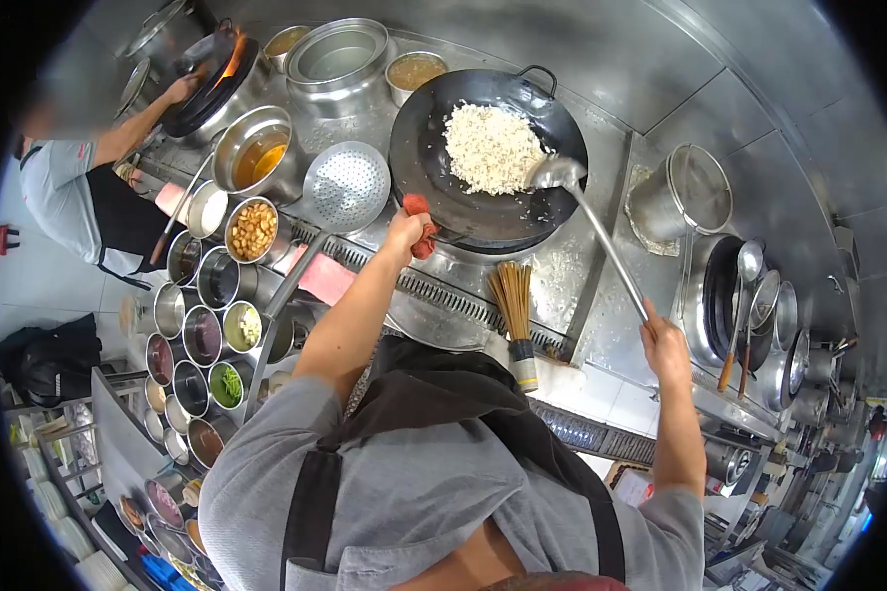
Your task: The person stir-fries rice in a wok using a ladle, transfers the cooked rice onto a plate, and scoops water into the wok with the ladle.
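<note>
A large black wok [429, 163] sits on the stove in front of me, with a heap of white rice [490, 148] in it. My left hand [406, 233] is closed around a red cloth [421, 209] at the wok's near left rim. The wok's handle there is mostly hidden by the hand and cloth. On the right, my right hand [664, 345] grips the handle of a long metal wok ladle [601, 231]. The ladle's bowl rests in the wok, touching the right edge of the rice.
A perforated strainer [347, 185] lies left of the wok. Nearby stand an oil pot [258, 158] and several ingredient tins [251, 230]. A bamboo brush [512, 305] is close in front. A lidded pot [695, 187] stands right. Another person [79, 187] works at a flaming wok [217, 79].
</note>
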`<state>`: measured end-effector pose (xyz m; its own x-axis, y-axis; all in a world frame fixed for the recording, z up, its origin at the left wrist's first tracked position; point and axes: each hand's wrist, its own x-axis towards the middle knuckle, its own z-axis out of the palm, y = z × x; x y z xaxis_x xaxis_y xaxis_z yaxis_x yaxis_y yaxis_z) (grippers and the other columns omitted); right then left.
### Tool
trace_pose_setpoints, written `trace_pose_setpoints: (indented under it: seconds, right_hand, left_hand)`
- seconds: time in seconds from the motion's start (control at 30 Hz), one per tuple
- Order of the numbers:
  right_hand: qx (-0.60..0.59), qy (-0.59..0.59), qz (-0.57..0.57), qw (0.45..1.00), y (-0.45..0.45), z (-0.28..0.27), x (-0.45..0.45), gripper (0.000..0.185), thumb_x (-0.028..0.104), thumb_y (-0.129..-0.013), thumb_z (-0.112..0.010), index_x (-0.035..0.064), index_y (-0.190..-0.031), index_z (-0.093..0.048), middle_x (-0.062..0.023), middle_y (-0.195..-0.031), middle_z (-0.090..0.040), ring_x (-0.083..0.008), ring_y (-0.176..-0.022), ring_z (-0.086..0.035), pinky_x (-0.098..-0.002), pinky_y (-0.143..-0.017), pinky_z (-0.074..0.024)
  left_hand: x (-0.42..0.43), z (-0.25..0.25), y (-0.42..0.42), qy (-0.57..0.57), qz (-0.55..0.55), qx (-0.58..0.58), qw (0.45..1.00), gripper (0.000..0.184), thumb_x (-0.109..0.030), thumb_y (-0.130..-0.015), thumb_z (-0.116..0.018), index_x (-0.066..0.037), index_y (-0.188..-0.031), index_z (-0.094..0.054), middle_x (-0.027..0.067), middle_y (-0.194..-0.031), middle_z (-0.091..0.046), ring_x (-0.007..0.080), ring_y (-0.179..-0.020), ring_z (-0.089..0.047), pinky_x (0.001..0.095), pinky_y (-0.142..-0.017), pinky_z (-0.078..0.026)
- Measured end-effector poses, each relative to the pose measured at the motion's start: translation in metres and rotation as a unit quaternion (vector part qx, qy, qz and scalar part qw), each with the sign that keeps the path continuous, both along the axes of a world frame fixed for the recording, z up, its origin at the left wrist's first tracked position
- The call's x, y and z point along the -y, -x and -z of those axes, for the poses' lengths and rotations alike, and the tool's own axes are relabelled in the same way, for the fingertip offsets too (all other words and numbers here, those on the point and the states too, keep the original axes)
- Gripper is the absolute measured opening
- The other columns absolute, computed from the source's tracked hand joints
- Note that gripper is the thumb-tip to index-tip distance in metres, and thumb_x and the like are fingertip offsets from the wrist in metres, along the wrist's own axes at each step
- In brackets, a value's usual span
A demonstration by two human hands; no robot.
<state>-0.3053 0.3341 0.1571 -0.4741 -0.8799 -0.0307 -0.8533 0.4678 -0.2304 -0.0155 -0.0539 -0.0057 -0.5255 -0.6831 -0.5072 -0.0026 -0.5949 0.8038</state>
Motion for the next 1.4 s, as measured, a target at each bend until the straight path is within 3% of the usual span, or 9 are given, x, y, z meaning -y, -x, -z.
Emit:
trace_pose_setpoints:
  seconds: [0.1, 0.27, 0.33, 0.5, 0.8, 1.0, 1.2, 1.27, 1.4]
  right_hand:
    - [0.067, 0.091, 0.03, 0.993, 0.0, 0.042, 0.054, 0.052, 0.011, -0.085, -0.06, 0.0132, -0.135, -0.049, -0.0245, -0.085, -0.064, -0.0425, -0.082, -0.063, -0.0494, -0.074, -0.0487]
    - [0.375, 0.075, 0.151, 0.912, -0.066, 0.078, 0.187, 0.053, 0.019, -0.089, -0.057, 0.0148, -0.14, -0.044, -0.0043, -0.074, -0.063, -0.0111, -0.049, -0.052, -0.0299, -0.046, -0.0442]
    - [0.392, 0.055, 0.147, 0.907, -0.093, 0.069, 0.2, 0.052, 0.017, -0.088, -0.058, 0.0164, -0.139, -0.046, -0.0102, -0.077, -0.065, -0.0209, -0.054, -0.059, -0.0348, -0.053, -0.0481]
    - [0.175, 0.105, -0.132, 0.97, -0.045, 0.103, 0.095, 0.058, 0.005, -0.08, -0.063, 0.0183, -0.135, -0.05, -0.0213, -0.088, -0.063, -0.038, -0.077, -0.063, -0.0423, -0.07, -0.0496]
    - [0.124, 0.113, -0.057, 0.984, 0.022, 0.089, 0.011, 0.048, 0.003, -0.086, -0.061, 0.0106, -0.133, -0.053, -0.0133, -0.065, -0.052, -0.0189, -0.054, -0.044, -0.0325, -0.056, -0.0437]
    - [0.216, 0.073, 0.012, 0.974, -0.017, 0.087, 0.059, 0.051, 0.007, -0.089, -0.058, 0.0076, -0.138, -0.045, -0.0113, -0.067, -0.054, -0.0183, -0.056, -0.049, -0.0342, -0.059, -0.0454]
    - [0.036, 0.049, -0.121, 0.991, -0.029, 0.083, 0.077, 0.044, 0.013, -0.089, -0.061, 0.0064, -0.131, -0.053, -0.0199, -0.097, -0.064, -0.0364, -0.089, -0.06, -0.0426, -0.081, -0.0467]
    - [-0.015, 0.136, -0.188, 0.973, -0.042, 0.081, 0.082, 0.036, 0.018, -0.088, -0.063, 0.0028, -0.121, -0.06, -0.0199, -0.105, -0.061, -0.0362, -0.099, -0.058, -0.0438, -0.085, -0.0465]
    - [0.243, 0.162, -0.39, 0.873, -0.189, 0.062, 0.103, 0.025, 0.009, -0.084, -0.067, -0.002, -0.106, -0.065, -0.0159, -0.098, -0.064, -0.0257, -0.087, -0.062, -0.0361, -0.075, -0.0507]
  left_hand:
    - [-0.01, -0.015, 0.0, 0.055, -0.059, 0.072, 0.994, 0.022, -0.018, -0.085, -0.06, -0.005, -0.103, -0.057, 0.0028, -0.082, -0.061, 0.015, -0.069, -0.059, 0.0308, -0.065, -0.047]
    - [-0.009, 0.017, -0.041, 0.046, -0.175, 0.07, 0.981, 0.027, -0.032, -0.093, -0.056, -0.006, -0.099, -0.059, 0.0037, -0.079, -0.061, 0.0139, -0.067, -0.059, 0.0291, -0.064, -0.047]
    - [-0.024, 0.013, -0.088, 0.06, -0.215, 0.149, 0.963, 0.024, -0.027, -0.092, -0.057, -0.004, -0.095, -0.06, 0.0057, -0.076, -0.062, 0.0159, -0.066, -0.06, 0.0293, -0.062, -0.049]
    - [-0.084, -0.015, -0.205, -0.083, -0.21, -0.086, 0.97, 0.022, -0.017, -0.085, -0.061, -0.002, -0.101, -0.056, 0.0114, -0.08, -0.062, 0.0224, -0.065, -0.062, 0.0332, -0.056, -0.051]
    - [-0.167, -0.068, -0.229, -0.052, -0.225, -0.407, 0.884, 0.057, -0.035, -0.081, -0.061, 0.006, -0.118, -0.048, 0.0184, -0.088, -0.058, 0.0217, -0.059, -0.058, 0.0241, -0.044, -0.045]
    - [-0.22, -0.09, -0.234, -0.06, -0.266, -0.435, 0.858, 0.045, -0.041, -0.088, -0.054, -0.014, -0.123, -0.05, 0.0206, -0.085, -0.056, 0.0234, -0.054, -0.055, 0.0271, -0.042, -0.045]
    - [-0.273, -0.076, -0.265, -0.089, -0.291, -0.305, 0.903, 0.046, -0.045, -0.089, -0.056, -0.014, -0.123, -0.051, 0.0155, -0.098, -0.064, 0.0238, -0.069, -0.062, 0.0327, -0.053, -0.049]
    - [-0.302, -0.109, -0.268, -0.107, -0.318, -0.068, 0.939, 0.043, -0.044, -0.093, -0.051, -0.008, -0.116, -0.056, 0.0156, -0.093, -0.067, 0.024, -0.072, -0.066, 0.035, -0.054, -0.053]
    - [-0.337, -0.077, -0.29, -0.12, -0.174, 0.015, 0.977, 0.049, -0.051, -0.09, -0.052, -0.003, -0.088, -0.065, 0.0131, -0.075, -0.066, 0.0207, -0.047, -0.062, 0.0309, -0.031, -0.041]
